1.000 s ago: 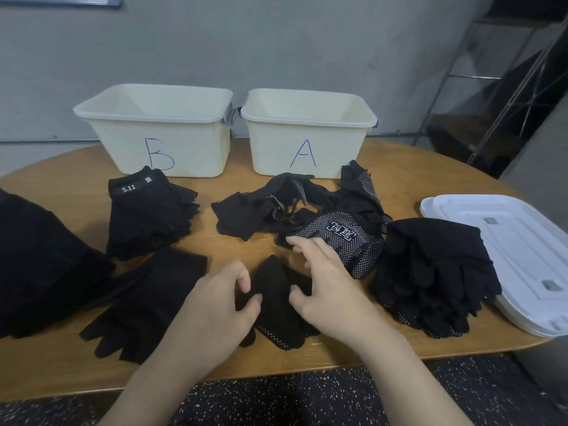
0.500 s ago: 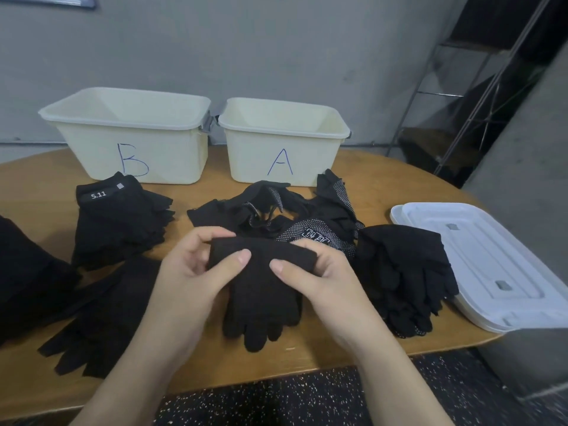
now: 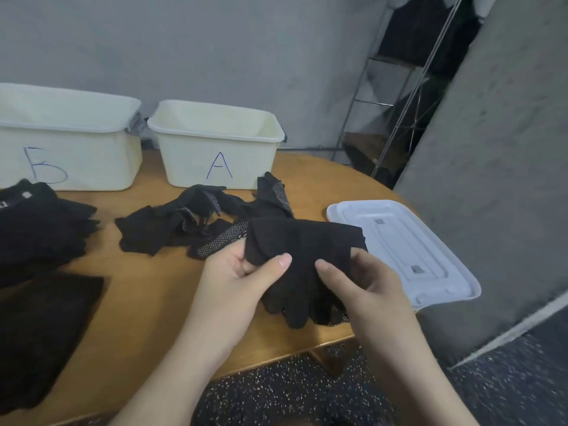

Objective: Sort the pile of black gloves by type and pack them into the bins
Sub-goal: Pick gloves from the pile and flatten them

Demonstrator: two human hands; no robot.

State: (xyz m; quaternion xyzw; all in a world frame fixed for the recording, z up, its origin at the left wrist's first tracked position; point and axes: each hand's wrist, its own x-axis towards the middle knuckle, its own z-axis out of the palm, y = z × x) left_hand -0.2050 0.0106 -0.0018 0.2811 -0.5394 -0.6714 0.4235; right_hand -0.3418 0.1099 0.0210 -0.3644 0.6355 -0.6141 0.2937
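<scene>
Wooden tabletop (image 3: 147,290) carries everything. Bin B (image 3: 76,142) and bin A (image 3: 215,146) stand side by side at the back, nothing visible inside either. White lid (image 3: 430,256) lies flat at the right. Loose pile of dotted black gloves (image 3: 190,222) sits in front of bin A, more black stacks at the left edge. Black glove (image 3: 301,247) is held above the tabletop, fingers hanging down: left hand (image 3: 239,272) and right hand (image 3: 365,281) each pinching its cuff, thumb on top.

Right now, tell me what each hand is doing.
Left hand: closed on the black glove, pinching its cuff.
Right hand: closed on the same glove's other side.
</scene>
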